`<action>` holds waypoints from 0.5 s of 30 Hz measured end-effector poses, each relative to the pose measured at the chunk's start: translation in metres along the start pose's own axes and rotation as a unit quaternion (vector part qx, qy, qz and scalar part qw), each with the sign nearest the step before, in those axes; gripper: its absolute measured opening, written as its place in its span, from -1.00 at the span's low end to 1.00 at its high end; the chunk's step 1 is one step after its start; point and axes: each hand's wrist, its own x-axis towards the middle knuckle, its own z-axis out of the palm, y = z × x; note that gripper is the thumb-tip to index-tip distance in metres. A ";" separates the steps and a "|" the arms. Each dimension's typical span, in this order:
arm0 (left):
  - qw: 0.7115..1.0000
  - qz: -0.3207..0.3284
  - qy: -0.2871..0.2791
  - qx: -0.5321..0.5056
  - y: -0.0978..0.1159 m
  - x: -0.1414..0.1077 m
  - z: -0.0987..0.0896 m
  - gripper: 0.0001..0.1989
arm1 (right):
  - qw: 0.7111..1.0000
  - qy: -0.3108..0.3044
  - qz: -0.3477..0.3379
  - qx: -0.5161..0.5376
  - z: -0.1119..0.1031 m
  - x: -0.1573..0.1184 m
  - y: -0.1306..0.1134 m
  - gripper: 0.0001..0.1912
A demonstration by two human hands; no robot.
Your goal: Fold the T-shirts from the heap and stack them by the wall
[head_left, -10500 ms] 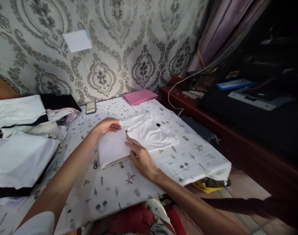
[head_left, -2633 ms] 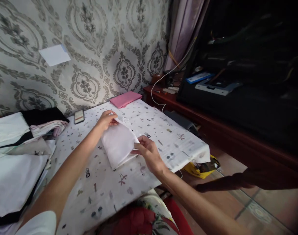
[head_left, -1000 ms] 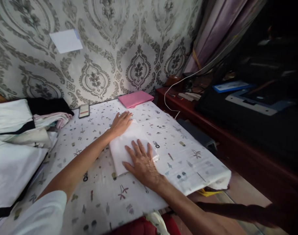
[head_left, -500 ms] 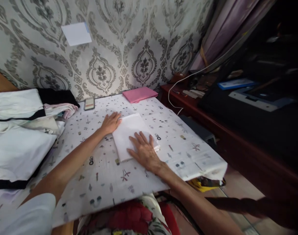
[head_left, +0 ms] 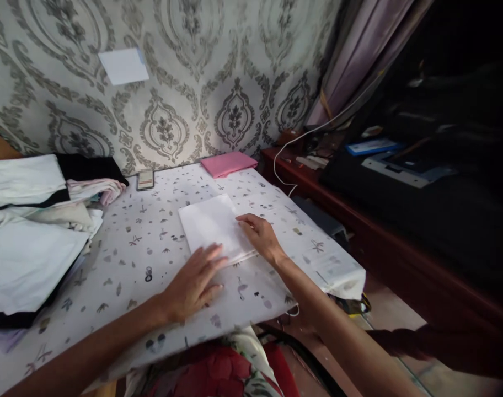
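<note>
A folded white cloth (head_left: 210, 223) lies flat on the patterned sheet covering the table (head_left: 131, 298). My left hand (head_left: 191, 286) is by its near edge, fingers apart and slightly blurred, with the fingertips over the cloth. At the cloth's right edge is my right hand (head_left: 260, 234), its thumb and fingers drawn together; whether they pinch the cloth is too small to tell.
Stacked folded clothes (head_left: 28, 237) lie on the left. A pink folded cloth (head_left: 229, 164) and a small framed item (head_left: 145, 180) are at the back by the wall. A dark red cabinet (head_left: 309, 177) with a white cable stands on the right.
My left hand has moved from the cloth's far left corner to its near edge. My right hand has lifted off the cloth's middle, shifted to its right edge and closed its fingers.
</note>
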 end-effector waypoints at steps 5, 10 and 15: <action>0.852 -0.294 0.283 -0.328 -0.017 -0.002 -0.020 -0.52 | 0.976 -0.061 -0.109 -0.181 0.012 0.058 -0.004 -0.60; 0.697 -0.375 0.243 -0.561 -0.011 0.022 -0.029 -0.57 | 0.933 -0.218 -0.082 -0.273 0.041 0.136 -0.024 -0.30; 0.700 -0.389 0.161 -0.577 -0.003 0.037 -0.020 -0.25 | 0.924 -0.287 -0.057 -0.247 0.053 0.186 -0.033 -0.56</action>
